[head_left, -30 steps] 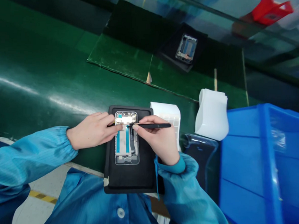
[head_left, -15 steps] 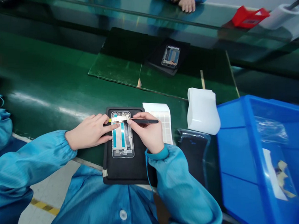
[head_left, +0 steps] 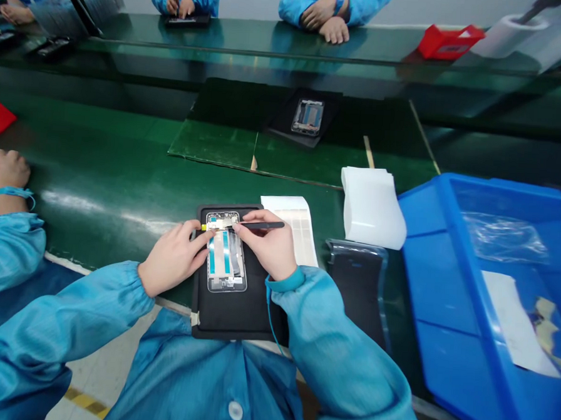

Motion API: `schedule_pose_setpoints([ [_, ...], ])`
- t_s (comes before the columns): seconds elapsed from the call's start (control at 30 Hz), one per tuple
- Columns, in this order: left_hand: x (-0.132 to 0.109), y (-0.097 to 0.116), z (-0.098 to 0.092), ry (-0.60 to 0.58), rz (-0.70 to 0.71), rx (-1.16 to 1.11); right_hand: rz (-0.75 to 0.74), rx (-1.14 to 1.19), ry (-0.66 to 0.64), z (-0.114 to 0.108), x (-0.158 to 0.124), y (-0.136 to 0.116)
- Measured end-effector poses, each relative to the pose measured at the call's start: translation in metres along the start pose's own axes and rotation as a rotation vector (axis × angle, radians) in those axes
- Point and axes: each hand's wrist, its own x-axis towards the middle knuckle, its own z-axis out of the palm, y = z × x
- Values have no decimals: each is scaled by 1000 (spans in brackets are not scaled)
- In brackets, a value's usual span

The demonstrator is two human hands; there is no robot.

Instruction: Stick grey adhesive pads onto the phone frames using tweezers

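An opened phone (head_left: 225,270), its inner parts and blue strips bare, lies on a black padded mat (head_left: 256,315). My left hand (head_left: 177,255) reaches in from its left side with fingers apart. One fingertip rests on the upper part of the phone, close to a small yellow tab (head_left: 204,227). Pinched in my right hand (head_left: 273,244) are black tweezers (head_left: 268,225), lying almost level. Their tip points at the upper right of the phone's inside; the exact contact is too small to make out.
Right of the mat are a sheet of labels (head_left: 301,223), a folded white sheet (head_left: 372,208), a black tray (head_left: 358,289) and a blue bin (head_left: 440,306). Another opened phone (head_left: 308,116) lies farther back. A co-worker's hand (head_left: 7,170) is at left; others sit across the bench.
The view has tilted up, showing more co-workers across the bench. My left index finger is drawn up towards the top of the phone. The tweezers stay over the same area.
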Motion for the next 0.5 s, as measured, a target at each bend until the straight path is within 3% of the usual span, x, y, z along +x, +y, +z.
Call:
schedule_pose_setpoints([
  [0.07,-1,3,5,26,-176,-77,2,3,8,0,0,-2],
  [0.17,5,8,6,-81,-406,-107,6,34,24,0,2,-2],
  [0.33,23,7,-4,-327,-496,-6,-10,188,97,-1,1,-2],
  [0.4,25,-14,-10,-355,-516,53,-26,232,133,-5,-1,-5],
  [0.5,18,-77,-25,-385,-585,157,-41,208,106,-12,-6,-10],
])
